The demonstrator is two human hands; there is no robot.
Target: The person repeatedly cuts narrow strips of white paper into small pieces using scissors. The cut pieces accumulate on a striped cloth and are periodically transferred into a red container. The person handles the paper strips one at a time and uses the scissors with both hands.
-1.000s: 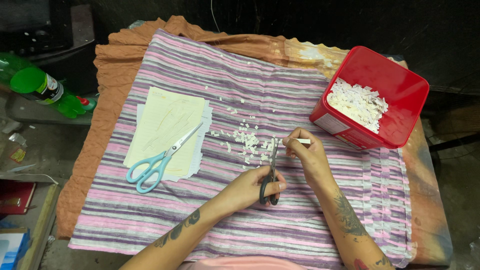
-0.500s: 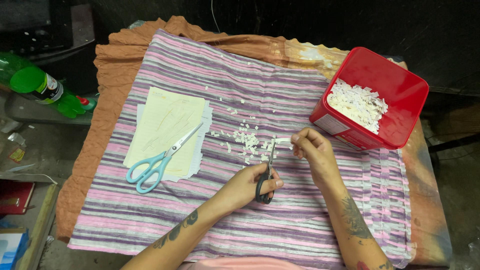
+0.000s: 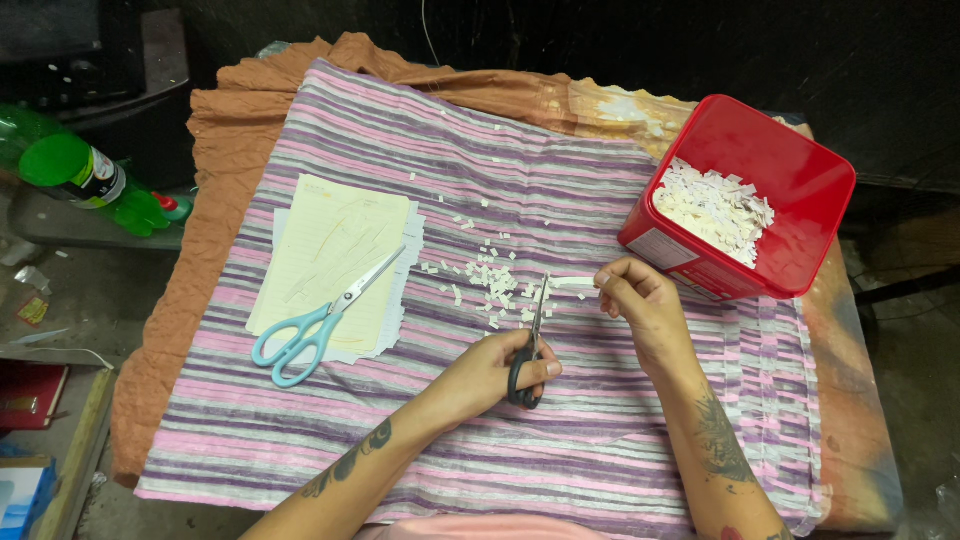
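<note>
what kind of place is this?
Likely a home or informal craft spot, not a factory: a table draped in a striped cloth, the left hand snipping a paper strip with black-handled scissors, and a red tub of paper bits.

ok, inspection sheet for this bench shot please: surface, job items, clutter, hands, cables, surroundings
Surface: striped cloth over orange cloth.
Job's things: black-handled scissors, paper strip, paper snippets, red tub part filled with snippets.
Clutter: blue-handled scissors lying on yellow paper sheets.
Hands: left hand grips the black-handled scissors; right hand pinches the strip.
Cables: thin cable at the back.
Surroundings: green bottle, dark backdrop.
</note>
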